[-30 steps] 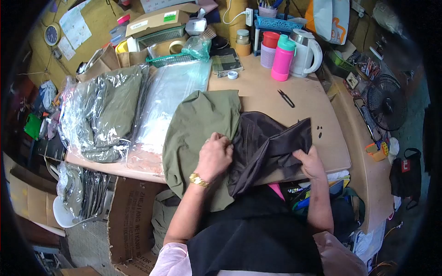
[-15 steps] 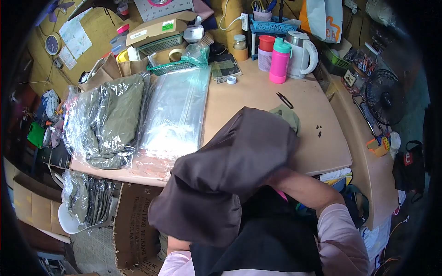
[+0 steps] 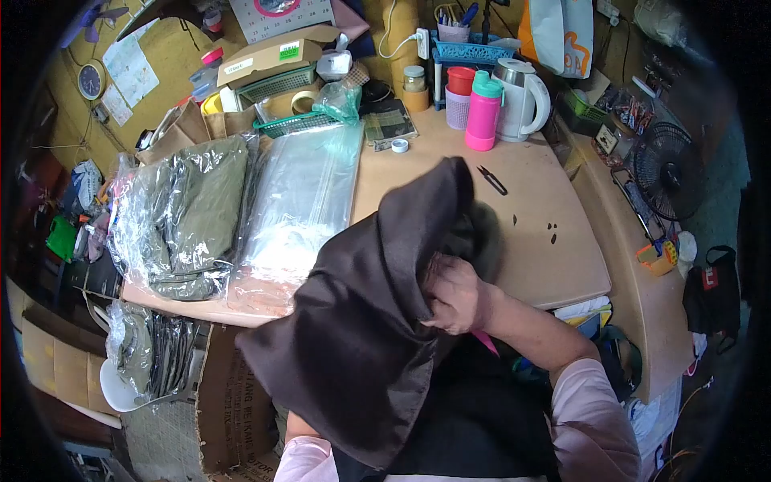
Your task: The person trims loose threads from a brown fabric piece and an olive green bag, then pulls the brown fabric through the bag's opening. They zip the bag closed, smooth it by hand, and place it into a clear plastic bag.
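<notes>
A large piece of dark brown cloth (image 3: 361, 305) is held up over the table's front edge and my lap, with its top corner folded upward. My right hand (image 3: 456, 293) is closed on the cloth's right edge, knuckles showing. Only a bit of my left forearm (image 3: 301, 427) shows below the cloth; the left hand itself is hidden under it. Behind the brown cloth, a darker olive fabric part (image 3: 486, 229) shows near the tabletop. Black thread snips (image 3: 492, 180) lie beyond the cloth, and several small dark pieces (image 3: 552, 233) lie to its right.
Clear plastic bags (image 3: 301, 201) lie flat left of the cloth, beside bagged olive garments (image 3: 201, 201). A pink bottle (image 3: 483, 112) and a kettle (image 3: 520, 100) stand at the back. Below the left edge is a cardboard box (image 3: 229, 402); a black fan (image 3: 671, 169) stands right.
The brown cloth has turned and its top corner has swung left and up. My right hand, hidden under the cloth before, now shows at its edge. Another small dark piece shows on the table.
</notes>
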{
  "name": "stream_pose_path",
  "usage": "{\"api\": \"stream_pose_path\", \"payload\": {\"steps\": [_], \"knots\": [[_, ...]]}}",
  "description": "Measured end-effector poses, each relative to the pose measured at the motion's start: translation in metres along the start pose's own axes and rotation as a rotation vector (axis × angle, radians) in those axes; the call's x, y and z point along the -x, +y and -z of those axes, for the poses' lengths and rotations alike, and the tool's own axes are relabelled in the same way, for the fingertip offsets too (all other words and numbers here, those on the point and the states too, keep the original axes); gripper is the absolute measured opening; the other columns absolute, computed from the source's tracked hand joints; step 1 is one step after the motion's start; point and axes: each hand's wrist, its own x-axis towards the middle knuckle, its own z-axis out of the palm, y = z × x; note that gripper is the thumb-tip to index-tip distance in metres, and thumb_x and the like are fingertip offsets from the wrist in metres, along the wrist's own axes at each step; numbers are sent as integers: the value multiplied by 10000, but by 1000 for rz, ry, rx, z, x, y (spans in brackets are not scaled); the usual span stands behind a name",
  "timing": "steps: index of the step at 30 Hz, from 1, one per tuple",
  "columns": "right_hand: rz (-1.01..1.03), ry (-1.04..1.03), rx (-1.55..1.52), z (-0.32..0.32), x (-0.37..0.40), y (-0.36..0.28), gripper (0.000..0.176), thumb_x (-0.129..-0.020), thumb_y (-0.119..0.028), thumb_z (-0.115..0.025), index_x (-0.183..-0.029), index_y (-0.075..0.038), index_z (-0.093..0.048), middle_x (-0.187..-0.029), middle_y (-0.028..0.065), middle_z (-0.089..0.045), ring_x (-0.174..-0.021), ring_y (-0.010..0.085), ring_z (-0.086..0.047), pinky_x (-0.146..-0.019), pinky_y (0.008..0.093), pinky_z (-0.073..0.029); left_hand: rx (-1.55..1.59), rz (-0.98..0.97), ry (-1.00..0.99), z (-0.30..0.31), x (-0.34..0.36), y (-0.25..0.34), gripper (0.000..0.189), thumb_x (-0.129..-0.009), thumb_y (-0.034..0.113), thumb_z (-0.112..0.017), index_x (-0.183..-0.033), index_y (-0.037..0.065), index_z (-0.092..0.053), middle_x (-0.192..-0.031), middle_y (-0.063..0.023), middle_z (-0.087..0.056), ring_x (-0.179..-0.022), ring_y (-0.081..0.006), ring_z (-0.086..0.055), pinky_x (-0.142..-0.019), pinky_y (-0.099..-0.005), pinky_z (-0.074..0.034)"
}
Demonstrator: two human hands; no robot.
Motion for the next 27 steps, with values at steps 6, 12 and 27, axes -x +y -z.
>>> {"api": "stream_pose_path", "payload": {"steps": [6,12,27], "knots": [[-739,-772,-587,8,-13,-9,647,-973,-136,-579,-1535,-72,-265,-1142,218,-681,-1112,352,-636,-940,406,-492,-945,-304,-280,18,-20,49,330,-1020,110,-472,-1298,-46,-555,-1218,-169,-632,-1188,-231,-590,-1066,-416,-404],[-624,-179,-515,-36,24,62,400,-954,-185,-612,-1325,-48,-560,-1042,116,-725,-1037,195,-671,-913,342,-498,-1394,-743,-791,-47,43,-7,115,-805,8,-597,-868,-7,-502,-1490,-239,-447,-1447,-399,-352,-1195,-606,-163],[-391,2123,-1113,-149,-78,-11,337,-909,-185,-618,-1224,-81,-682,-1204,86,-701,-1105,240,-657,-961,374,-511,-743,-518,-898,-32,29,34,200,-960,116,-490,-782,26,-468,-1491,-237,-474,-1476,-385,-323,-1217,-518,-72]]}}
